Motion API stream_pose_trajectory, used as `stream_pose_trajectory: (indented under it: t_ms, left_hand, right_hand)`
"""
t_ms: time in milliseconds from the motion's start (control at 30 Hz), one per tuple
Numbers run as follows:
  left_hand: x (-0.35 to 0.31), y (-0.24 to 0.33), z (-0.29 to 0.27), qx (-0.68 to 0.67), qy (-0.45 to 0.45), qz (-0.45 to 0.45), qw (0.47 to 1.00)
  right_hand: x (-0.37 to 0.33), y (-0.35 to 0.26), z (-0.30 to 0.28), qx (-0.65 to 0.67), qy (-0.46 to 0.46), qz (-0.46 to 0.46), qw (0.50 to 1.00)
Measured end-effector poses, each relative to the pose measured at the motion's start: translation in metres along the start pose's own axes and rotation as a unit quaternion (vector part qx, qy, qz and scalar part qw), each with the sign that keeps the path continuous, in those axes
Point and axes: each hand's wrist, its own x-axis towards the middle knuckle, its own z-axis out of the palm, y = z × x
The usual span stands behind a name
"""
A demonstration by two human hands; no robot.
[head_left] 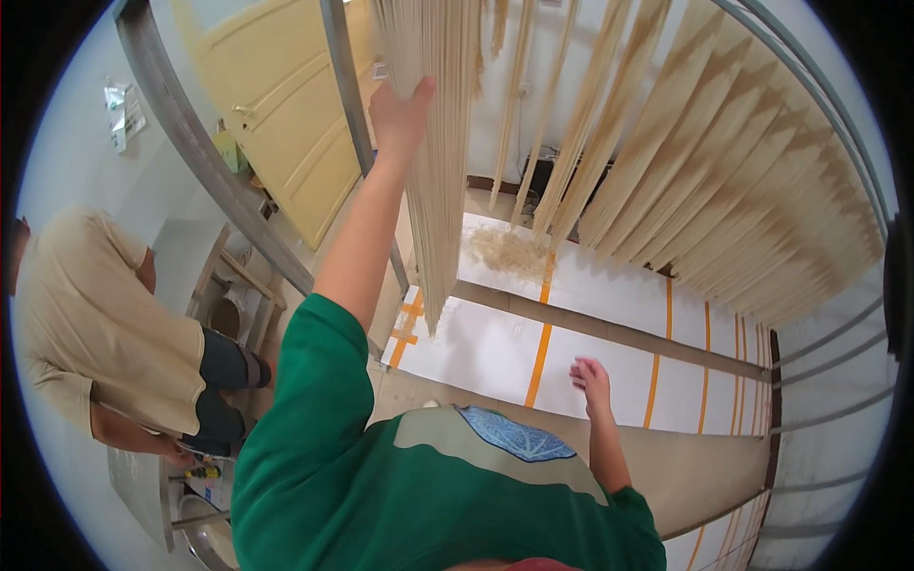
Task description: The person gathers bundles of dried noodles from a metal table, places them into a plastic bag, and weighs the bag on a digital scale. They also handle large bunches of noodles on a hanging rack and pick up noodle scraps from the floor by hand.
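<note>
"Start close. How do we stand?"

"My left hand (402, 114) is raised to the left edge of the pale hanging strands (440, 171), its thumb lying across their front. The other fingers are hidden from me, so I can't tell whether that grip is clenched. My right hand (590, 381) is released, loosely curled, with nothing in it that I can see, out over the white boards (476, 347)."

"And how would you treat those strands?"

"I judge them light, dry and brittle, being so thin and straight. I expect single ones to slip away or snap if pinched or bent. I'd take hold high up, flat-handed across the whole width, and leave the lower tips alone; they hang over the near board's left end."

"What's the surface like?"

"Orange strips (539, 366) cross the boards. On the far one lies a tangled heap of pale scraps (509, 250), which supports my guess about breakage."

"And the room beyond?"

"To the right I see more rows of strands (752, 190) hanging down. Off to the left, past a metal post (347, 95), a person in a beige shirt (114, 314) leans over, and a pale yellow door (276, 95) stands further back."
</note>
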Motion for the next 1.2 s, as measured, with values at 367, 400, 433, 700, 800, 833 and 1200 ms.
stream_pose_trajectory:
  t_ms: [367, 400, 433, 700, 800, 833, 1200]
  left_hand:
    - [0.002, -0.006, 0.007, 0.0, -0.014, 0.035, 0.999]
    - [0.003, 0.0, 0.005, 0.029, -0.019, 0.054, 0.998]
    - [0.004, 0.004, 0.002, 0.06, -0.023, 0.073, 0.995]
    - [0.003, -0.008, -0.029, 0.025, -0.069, 0.021, 0.997]
    - [0.011, -0.011, -0.012, 0.001, -0.071, 0.015, 0.997]
    - [0.014, -0.013, -0.002, -0.023, -0.079, 0.007, 0.997]
    - [0.031, -0.022, 0.044, -0.072, -0.121, 0.032, 0.99]
  right_hand:
    - [0.124, -0.31, 0.179, 0.002, -0.19, -0.359, 0.914]
    - [0.136, -0.333, 0.19, 0.017, -0.188, -0.395, 0.899]
    - [0.143, -0.356, 0.204, 0.058, -0.207, -0.406, 0.888]
    - [0.191, -0.458, 0.3, 0.177, -0.279, -0.412, 0.849]
    - [0.202, -0.484, 0.316, 0.164, -0.308, -0.414, 0.841]
    - [0.205, -0.49, 0.31, 0.141, -0.342, -0.384, 0.846]
    - [0.153, -0.49, 0.308, 0.201, -0.519, -0.357, 0.75]
